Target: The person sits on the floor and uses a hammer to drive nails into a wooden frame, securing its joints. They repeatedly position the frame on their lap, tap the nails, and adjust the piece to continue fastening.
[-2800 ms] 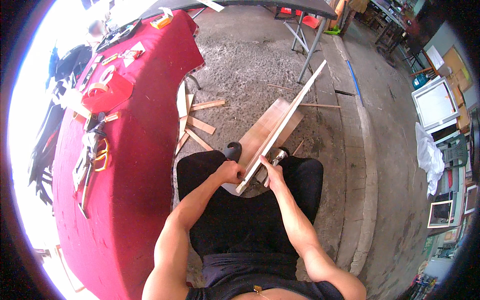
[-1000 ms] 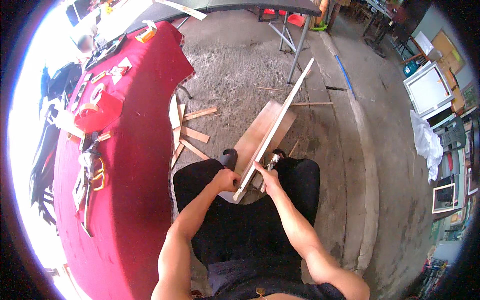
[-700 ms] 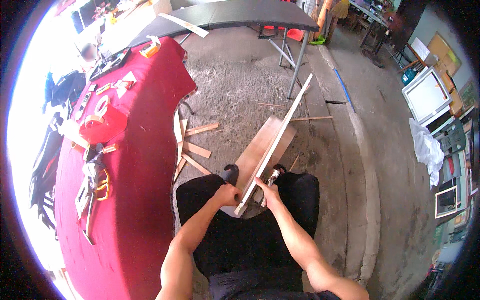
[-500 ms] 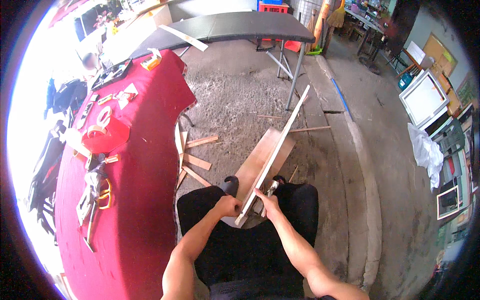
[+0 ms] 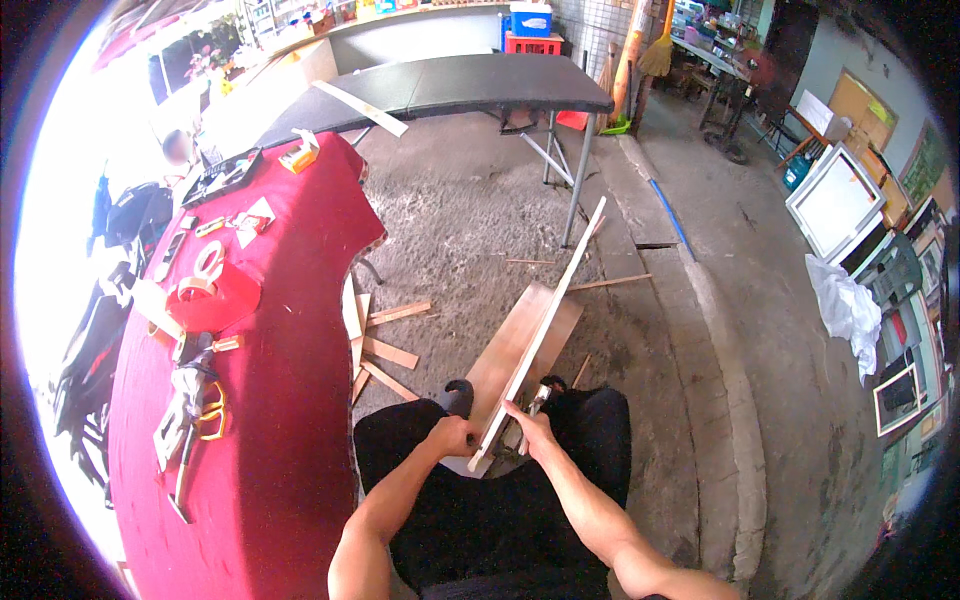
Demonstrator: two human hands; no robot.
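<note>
A long, pale wooden strip (image 5: 545, 315) stands on edge, slanting from between my knees away to the far right. Its near end lies between my hands. My left hand (image 5: 452, 437) is closed at the strip's left side, its fingertips partly hidden. On the other side my right hand (image 5: 532, 430) grips the strip, thumb along its top edge. A silvery metal piece (image 5: 540, 398) shows just beyond the right hand; its kind is unclear, and I cannot tell whether the fingers touch it. Under the strip lies a wide, light-brown board (image 5: 497, 365), reaching back between my legs.
At left is a table under a red cloth (image 5: 290, 420), bearing tape rolls (image 5: 208, 262), a hand tool with yellow handles (image 5: 213, 410) and a red container (image 5: 225, 300). Wood offcuts (image 5: 390, 352) lie on the floor. A black folding table (image 5: 470, 85) stands ahead; frames (image 5: 835, 205) lean at right.
The view has tilted up slightly, so the strip, board and hands sit a little lower. Both hands keep their places on the strip.
</note>
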